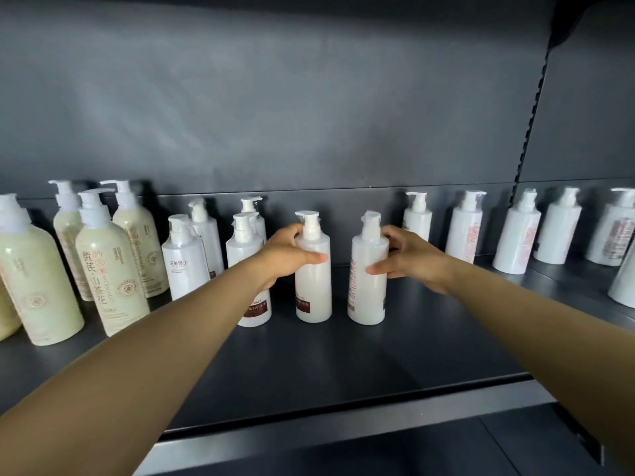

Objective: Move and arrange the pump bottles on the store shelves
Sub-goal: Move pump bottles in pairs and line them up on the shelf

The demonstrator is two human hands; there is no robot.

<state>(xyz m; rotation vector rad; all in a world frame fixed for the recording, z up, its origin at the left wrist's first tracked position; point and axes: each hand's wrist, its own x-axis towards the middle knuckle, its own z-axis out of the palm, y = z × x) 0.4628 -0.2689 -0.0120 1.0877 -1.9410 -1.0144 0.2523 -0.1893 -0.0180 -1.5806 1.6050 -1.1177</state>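
Reaching into the shelf [309, 355] with both arms, I have a white pump bottle in each hand. My left hand [285, 257] wraps the left bottle [313, 269] just below its shoulder, thumb across the front, fingers curled round the back near the pump neck; that grip is grasping the bottle. My right hand [410, 257] holds the right bottle [367, 269] the same way from the other side, thumb on the front, fingers behind by the pump, a grip closed round the bottle. Both bottles stand upright on the dark shelf, side by side with a gap between them, forward of the back row. Just left of my left hand stand more white bottles [185, 259], one partly hidden behind my wrist. Farther left are pale green bottles [110, 266]. To the right, a row of white bottles [467, 228] lines the back panel, well apart from mine.
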